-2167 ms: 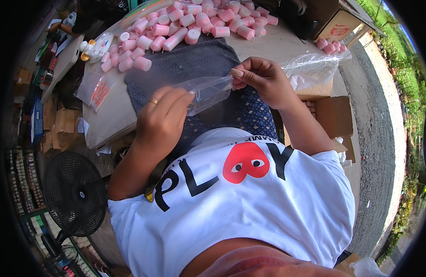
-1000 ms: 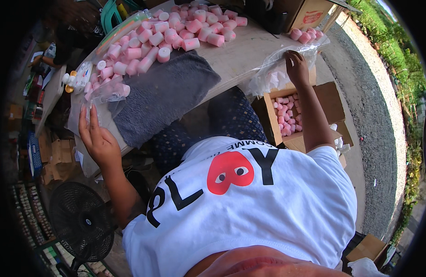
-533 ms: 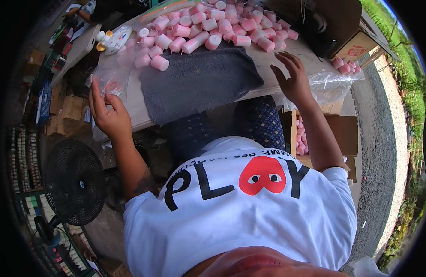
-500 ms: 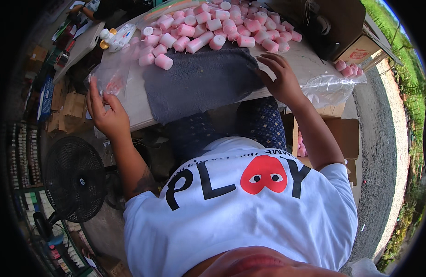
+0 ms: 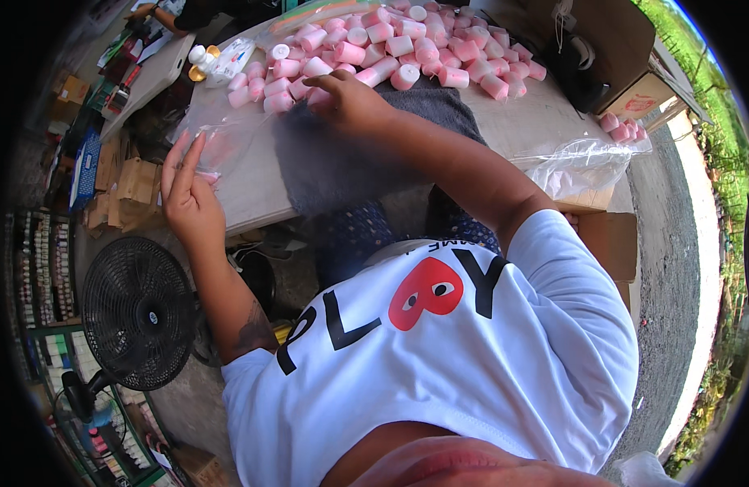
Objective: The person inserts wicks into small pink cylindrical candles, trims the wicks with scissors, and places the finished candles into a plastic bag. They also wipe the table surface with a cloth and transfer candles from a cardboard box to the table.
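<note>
Head view, looking down over the wearer's white printed shirt (image 5: 472,357). The right hand (image 5: 350,101) reaches forward across the pale flat surface (image 5: 520,122) and rests, fingers curled down, on the near edge of a heap of small pink cylindrical plastic containers (image 5: 399,49). Its fingertips touch one or two containers just beside a dark grey cloth mat (image 5: 342,154); whether the grip is clenched on any of them cannot be told, since the fingers hide the contact. The containers lie mostly on their sides with long axes pointing in mixed directions; several nearest the hand run roughly left to right, pale caps to the left.

The left hand (image 5: 188,203) lies at the left edge of the surface, fingers extended and spread, its grip released, pressing flat on a clear plastic bag (image 5: 220,138). The bag lies flat and stretches away from the hand toward the heap.

A second clear crumpled plastic bag (image 5: 585,162) lies at the right edge of the surface, well apart from both hands. A brown cardboard box (image 5: 610,49) stands beyond it. A black floor fan (image 5: 135,312) stands below the left forearm.
</note>
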`<state>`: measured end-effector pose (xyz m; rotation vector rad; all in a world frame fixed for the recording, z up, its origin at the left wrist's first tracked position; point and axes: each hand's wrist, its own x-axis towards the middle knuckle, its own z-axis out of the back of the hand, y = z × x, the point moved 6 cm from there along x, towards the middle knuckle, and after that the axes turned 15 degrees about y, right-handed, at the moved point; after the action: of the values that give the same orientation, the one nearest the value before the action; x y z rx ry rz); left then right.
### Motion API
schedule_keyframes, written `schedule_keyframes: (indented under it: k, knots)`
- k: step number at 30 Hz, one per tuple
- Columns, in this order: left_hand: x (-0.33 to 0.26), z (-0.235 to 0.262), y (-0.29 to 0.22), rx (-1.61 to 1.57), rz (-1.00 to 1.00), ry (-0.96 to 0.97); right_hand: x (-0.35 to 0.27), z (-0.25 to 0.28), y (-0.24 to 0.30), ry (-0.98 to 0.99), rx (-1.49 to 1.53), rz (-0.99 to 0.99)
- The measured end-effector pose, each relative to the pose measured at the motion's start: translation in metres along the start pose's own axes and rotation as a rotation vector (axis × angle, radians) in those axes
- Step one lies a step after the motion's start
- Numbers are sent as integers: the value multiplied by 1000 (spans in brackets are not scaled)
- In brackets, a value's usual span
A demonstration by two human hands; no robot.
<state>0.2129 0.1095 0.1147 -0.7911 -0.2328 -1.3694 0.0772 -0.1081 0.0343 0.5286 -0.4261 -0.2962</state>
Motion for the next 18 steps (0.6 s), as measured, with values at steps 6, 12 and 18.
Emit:
schedule_keyframes:
  k: [6, 12, 18]
  knots:
    - [27, -58, -54, 104, -186, -212, -122, 51, -49, -314, 231, -113]
    - [12, -165, -55, -61, -101, 122, -148, 64, -68, -303, -49, -293]
    - [0, -174, -36, -161, -31, 76, -153, 69, -93, -466, 274, -319]
